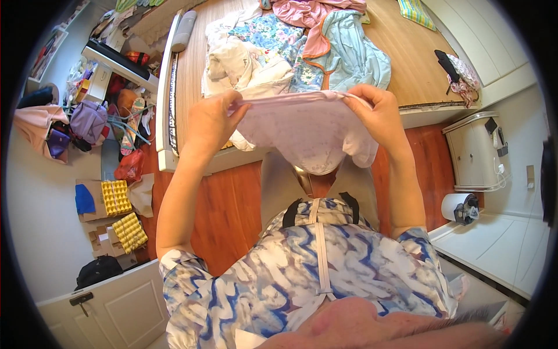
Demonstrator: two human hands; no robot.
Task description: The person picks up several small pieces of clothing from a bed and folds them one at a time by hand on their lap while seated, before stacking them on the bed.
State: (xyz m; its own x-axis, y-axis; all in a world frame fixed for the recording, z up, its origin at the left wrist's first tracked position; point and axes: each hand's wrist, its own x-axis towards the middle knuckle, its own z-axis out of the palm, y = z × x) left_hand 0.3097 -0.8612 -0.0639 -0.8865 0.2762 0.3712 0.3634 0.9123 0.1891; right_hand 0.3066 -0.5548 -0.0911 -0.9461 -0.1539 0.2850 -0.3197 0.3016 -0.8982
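A thin pale pink garment (305, 131) hangs stretched between my two hands, in front of my knees. My left hand (213, 118) pinches one end of its upper edge between thumb and fingers. At the other end, my right hand (372, 111) grips the same edge. Behind it, on the bed mat (407, 61), lie a cream garment with print (235, 65), a blue floral cloth (272, 32), a light blue garment with orange trim (355, 52) and a pink cloth (301, 13).
A grey bolster (184, 31) lies at the bed's left edge. Bags, including a purple backpack (88, 120), and yellow egg trays (130, 232) are at the left. A cream cabinet (468, 152) and a white bin (452, 207) stand at the right.
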